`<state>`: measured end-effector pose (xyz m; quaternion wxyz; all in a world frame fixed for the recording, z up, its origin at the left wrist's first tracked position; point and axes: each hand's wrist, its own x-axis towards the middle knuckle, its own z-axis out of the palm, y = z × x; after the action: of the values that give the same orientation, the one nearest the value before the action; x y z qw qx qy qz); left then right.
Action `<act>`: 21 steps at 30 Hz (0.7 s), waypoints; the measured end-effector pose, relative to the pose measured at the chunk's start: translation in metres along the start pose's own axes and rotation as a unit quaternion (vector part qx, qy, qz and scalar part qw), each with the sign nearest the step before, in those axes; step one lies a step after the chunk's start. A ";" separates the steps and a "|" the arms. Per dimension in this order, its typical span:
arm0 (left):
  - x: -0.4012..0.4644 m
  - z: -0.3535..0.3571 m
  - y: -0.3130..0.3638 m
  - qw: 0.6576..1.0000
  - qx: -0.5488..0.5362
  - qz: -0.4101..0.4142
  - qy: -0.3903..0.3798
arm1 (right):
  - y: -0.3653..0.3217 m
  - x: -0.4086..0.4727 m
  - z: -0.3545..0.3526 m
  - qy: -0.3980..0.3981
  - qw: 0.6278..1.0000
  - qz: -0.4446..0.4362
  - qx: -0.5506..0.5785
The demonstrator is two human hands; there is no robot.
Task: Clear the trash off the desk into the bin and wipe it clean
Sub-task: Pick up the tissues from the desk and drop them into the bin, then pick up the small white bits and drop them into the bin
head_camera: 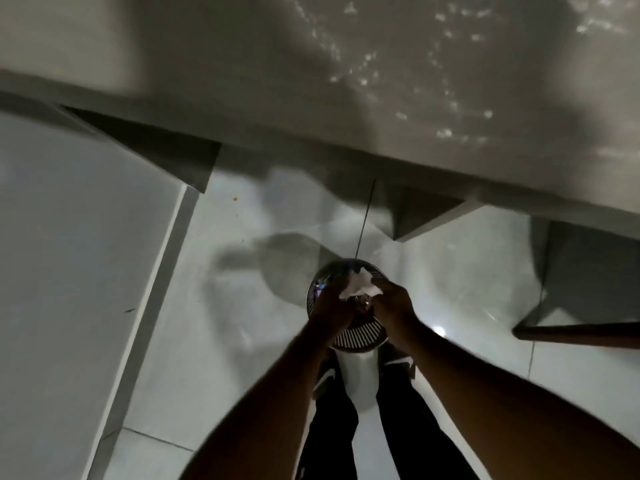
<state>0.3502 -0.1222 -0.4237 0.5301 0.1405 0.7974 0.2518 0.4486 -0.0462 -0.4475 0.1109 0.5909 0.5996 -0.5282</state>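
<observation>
A round slatted bin [360,337] stands on the pale tiled floor in front of my feet. Both my hands are over its mouth. My left hand [330,311] and my right hand [393,301] together pinch a crumpled white tissue [360,284], along with a small shiny bit between the fingers. Some coloured trash shows inside the bin at its left rim. The grey desk [381,81] runs across the top of the view, its surface speckled with bright spots.
A white cabinet or panel [69,254] fills the left side. A dark wooden chair or frame [581,306] stands at the right. Desk supports hang below the desk edge. A small orange crumb [235,199] lies on the floor.
</observation>
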 end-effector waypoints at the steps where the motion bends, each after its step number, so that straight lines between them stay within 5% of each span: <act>1: 0.000 -0.006 -0.001 1.000 0.005 0.010 0.001 | -0.003 -0.001 -0.001 0.003 1.000 -0.005 0.004; 6: -0.091 -0.055 0.022 0.975 0.009 0.165 0.151 | -0.064 -0.080 -0.032 0.035 0.987 -0.156 -0.024; 10: -0.200 -0.110 0.081 0.921 -0.033 0.286 0.262 | -0.137 -0.207 -0.091 0.109 0.916 -0.386 -0.001; 15: -0.225 -0.174 0.234 0.756 0.158 0.478 0.418 | -0.234 -0.245 -0.212 0.257 0.815 -0.513 -0.078; 19: -0.173 -0.180 0.333 0.789 0.368 0.367 0.328 | -0.287 -0.199 -0.262 0.188 0.859 -0.395 -0.266; 21: -0.154 -0.175 0.350 0.802 0.401 0.344 0.278 | -0.296 -0.184 -0.259 0.167 0.848 -0.401 -0.305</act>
<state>0.2356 0.0501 -0.0573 0.0608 0.5300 0.8395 0.1034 0.3823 0.1186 -0.0516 -0.0378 0.3146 0.9247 -0.2110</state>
